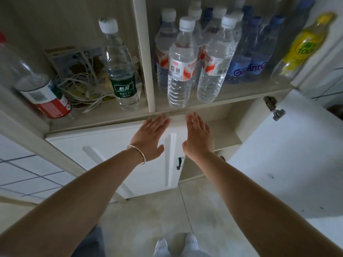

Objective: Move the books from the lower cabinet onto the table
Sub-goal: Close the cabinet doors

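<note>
The lower cabinet (222,130) stands in front of me with its right door (289,154) swung wide open and its left door (111,153) closed. The part of the inside that shows is a bare pale shelf; no books are visible. My left hand (150,138), with a thin bangle on the wrist, is stretched flat in front of the closed door, fingers reaching up to the shelf edge. My right hand (199,136) is held flat beside it, at the open compartment's left side. Neither hand holds anything.
The open shelf above holds several water bottles (181,67), a green-labelled bottle (120,71), a red-labelled bottle (37,89), a yellow bottle (304,47) and a tangle of white cables (79,80). A black handle (179,163) sits on the closed door's edge. Tiled floor and my shoes (176,245) lie below.
</note>
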